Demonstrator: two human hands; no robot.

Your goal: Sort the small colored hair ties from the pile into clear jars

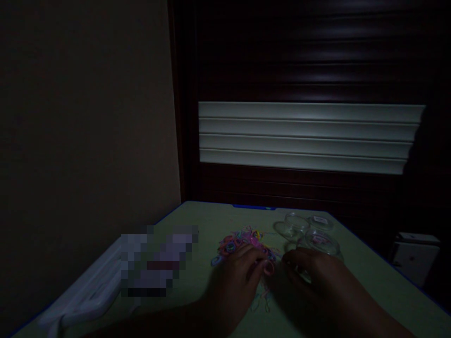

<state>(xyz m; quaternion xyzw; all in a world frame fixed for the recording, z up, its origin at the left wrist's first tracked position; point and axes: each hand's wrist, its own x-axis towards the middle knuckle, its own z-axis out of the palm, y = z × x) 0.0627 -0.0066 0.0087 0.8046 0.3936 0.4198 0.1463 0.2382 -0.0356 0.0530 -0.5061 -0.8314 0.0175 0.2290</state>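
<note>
Far left on the pale green table (pixel 207 216) there's a white plastic frame-like thing (pixel 88 291), then a pixelated patch. Next, a messy heap of multicoloured stretchy loops (pixel 227 246), with the left hand (pixel 239 274) over its near side, thumb and finger seemingly pinching a small pink ring-shaped band (pixel 269 268). I'd guess it's super light, soft, not fragile, maybe tangly; grab the rim. Right hand's (pixel 313 267) fingers are curled in, can't tell if they've got anything. Beyond: a clear round plastic tub (pixel 297 221), contents unclear, and a nearer clear round container (pixel 326 240) showing something pinkish.
</note>
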